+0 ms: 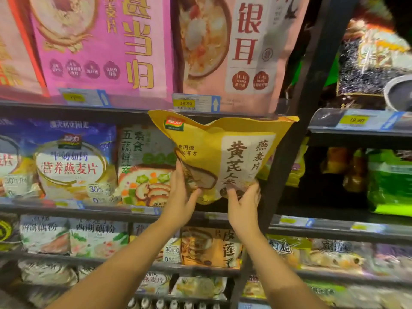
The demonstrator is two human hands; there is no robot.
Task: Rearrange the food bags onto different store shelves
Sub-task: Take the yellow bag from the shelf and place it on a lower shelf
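Both hands gripped the yellow oatmeal bag (225,152) by its lower edge, left hand (181,197) and right hand (243,206), holding it up before the second shelf (100,208), beside the black upright (296,121).

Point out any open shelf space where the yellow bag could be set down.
The clearest gap lies behind the yellow oat bag, between the vegetable oat bag and the black upright post. A dark opening also shows right of the post, before the green bag. The top shelf's pink bags and the lower rows sit packed edge to edge.
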